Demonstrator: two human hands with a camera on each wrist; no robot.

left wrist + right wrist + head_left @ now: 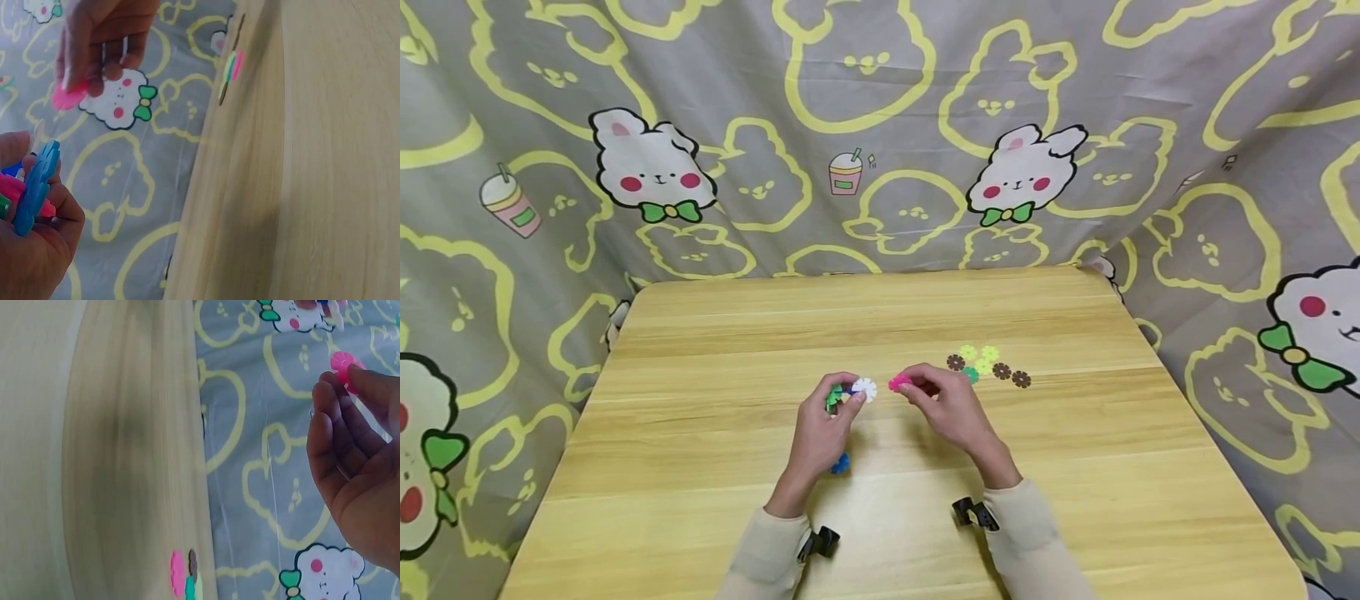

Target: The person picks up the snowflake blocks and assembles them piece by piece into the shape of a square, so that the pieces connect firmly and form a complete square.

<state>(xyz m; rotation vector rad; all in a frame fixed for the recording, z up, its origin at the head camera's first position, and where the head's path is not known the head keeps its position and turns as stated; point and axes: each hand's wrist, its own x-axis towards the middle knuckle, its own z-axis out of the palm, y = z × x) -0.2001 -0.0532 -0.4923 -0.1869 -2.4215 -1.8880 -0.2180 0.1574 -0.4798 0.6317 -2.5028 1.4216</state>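
My left hand (826,429) holds a cluster of notched plastic snowflake discs pushed together. A white disc (865,389) faces out at the fingertips, and a green disc (833,398) shows beside the fingers. In the left wrist view a light blue disc (37,187) stands out from the palm, with a pink disc (11,186) behind it; the joints are partly hidden by the fingers. My right hand (951,408) pinches a single pink disc (898,382) between thumb and index finger. A small gap separates it from the white disc.
Loose discs lie on the wooden table (700,483) just beyond my right hand: several yellow ones (985,365), brown ones (1002,372) and a green one (972,375). A patterned grey curtain (910,150) surrounds the table's back and sides.
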